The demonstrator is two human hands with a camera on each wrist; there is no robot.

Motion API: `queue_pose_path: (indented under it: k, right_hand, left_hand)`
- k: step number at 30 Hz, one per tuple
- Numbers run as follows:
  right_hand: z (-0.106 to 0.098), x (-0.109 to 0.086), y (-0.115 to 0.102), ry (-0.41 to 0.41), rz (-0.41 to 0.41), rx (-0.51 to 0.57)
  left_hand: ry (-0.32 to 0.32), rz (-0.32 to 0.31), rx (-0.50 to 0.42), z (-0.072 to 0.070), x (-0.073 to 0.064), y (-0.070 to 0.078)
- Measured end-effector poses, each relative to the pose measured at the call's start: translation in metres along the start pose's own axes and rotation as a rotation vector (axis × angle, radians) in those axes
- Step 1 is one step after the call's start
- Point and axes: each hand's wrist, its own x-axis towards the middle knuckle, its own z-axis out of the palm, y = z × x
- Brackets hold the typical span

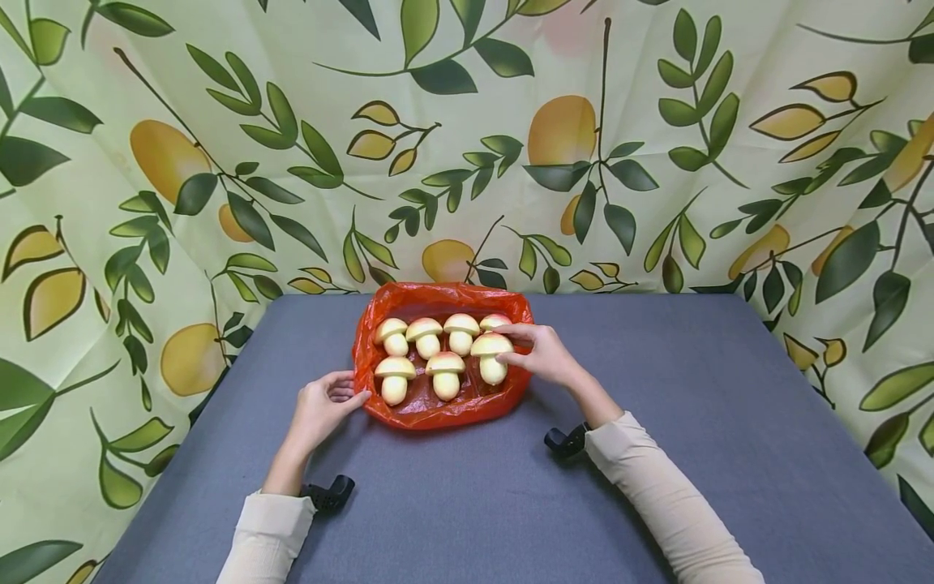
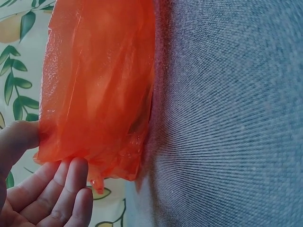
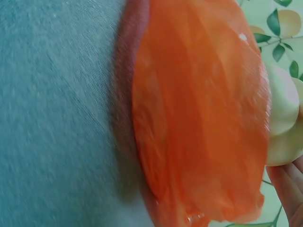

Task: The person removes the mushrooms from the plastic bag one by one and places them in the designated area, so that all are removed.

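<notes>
A red plastic bag lies open on the table with its rim spread wide. Several toy mushrooms with pale caps and stems sit in it in two rows. At the bag's left end my left hand pinches the rim, thumb on the edge and fingers against the outside. My right hand grips one mushroom by its cap at the bag's right side, raised above the rim in the right wrist view. Another mushroom behind it is partly hidden by the fingers.
A blue-grey cloth covers the table. Behind it hangs a curtain printed with leaves and fruit. Black wrist cameras are strapped to both forearms, close above the tabletop.
</notes>
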Motion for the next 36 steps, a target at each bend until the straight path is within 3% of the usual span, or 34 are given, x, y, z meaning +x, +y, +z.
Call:
queue_pose_path:
  k: [6, 16, 36]
  right_hand:
    - [-0.013, -0.002, 0.0, 0.023, -0.01, 0.054]
    - [-0.033, -0.008, 0.003, 0.06, 0.014, 0.056]
    - [-0.068, -0.021, 0.026, 0.106, 0.086, 0.237]
  left_hand:
    - [-0.005, 0.004, -0.003, 0.001, 0.0, -0.001]
    - [-0.007, 0.02, 0.01, 0.0, 0.0, -0.002]
    - [-0.005, 0.018, -0.004, 0.0, 0.0, -0.002]
